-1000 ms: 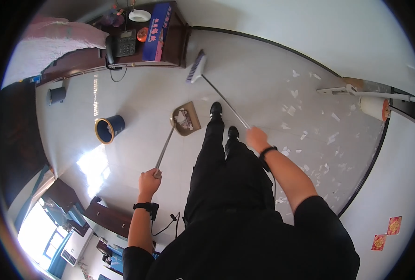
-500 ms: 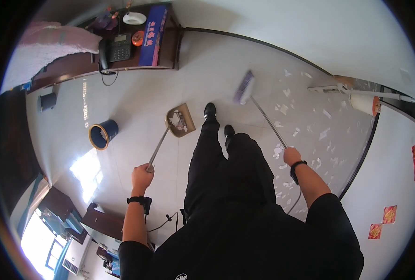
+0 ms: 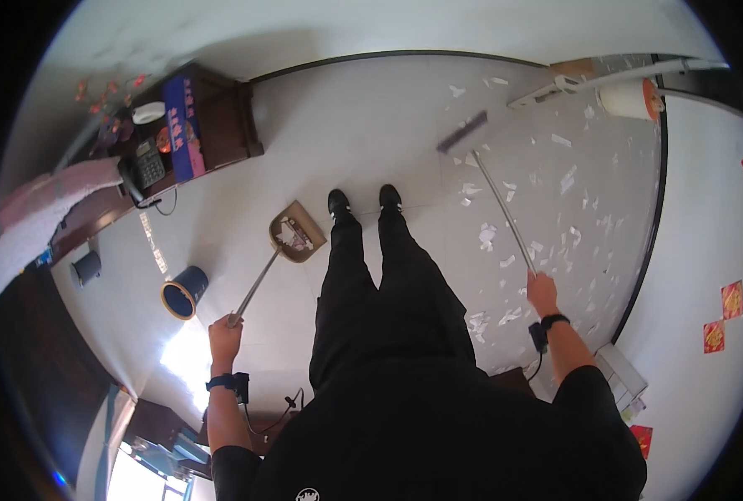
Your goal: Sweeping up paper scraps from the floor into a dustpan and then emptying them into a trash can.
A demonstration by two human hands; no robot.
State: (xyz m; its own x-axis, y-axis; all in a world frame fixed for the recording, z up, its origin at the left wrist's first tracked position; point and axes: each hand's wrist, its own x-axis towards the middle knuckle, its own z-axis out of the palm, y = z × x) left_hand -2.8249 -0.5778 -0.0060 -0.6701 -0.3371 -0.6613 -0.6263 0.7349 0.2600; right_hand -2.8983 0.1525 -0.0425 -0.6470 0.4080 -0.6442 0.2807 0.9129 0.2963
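Note:
My left hand (image 3: 225, 340) is closed round the handle of a long-handled dustpan (image 3: 311, 237). The tan pan rests on the floor left of my feet, with paper scraps (image 3: 291, 235) in it. In my right hand (image 3: 542, 294) is the metal handle of a broom (image 3: 463, 132), its purple bristled head out ahead of my feet, to the right. The head is a little blurred. Torn white paper scraps (image 3: 487, 236) lie scattered over the floor around the broom handle and farther right.
A blue bin (image 3: 189, 289) stands at the left, a smaller grey bin (image 3: 86, 267) beyond it. A dark wooden cabinet (image 3: 229, 117) with a telephone (image 3: 149, 164) is at the far left. At the far right are a white bucket (image 3: 626, 98) and a pale pole (image 3: 613, 79) by the wall.
My view has turned to the right. The broom head has swung from nearly upright to a slant and moved right relative to my feet. My feet now stand side by side; the dustpan stays left of them.

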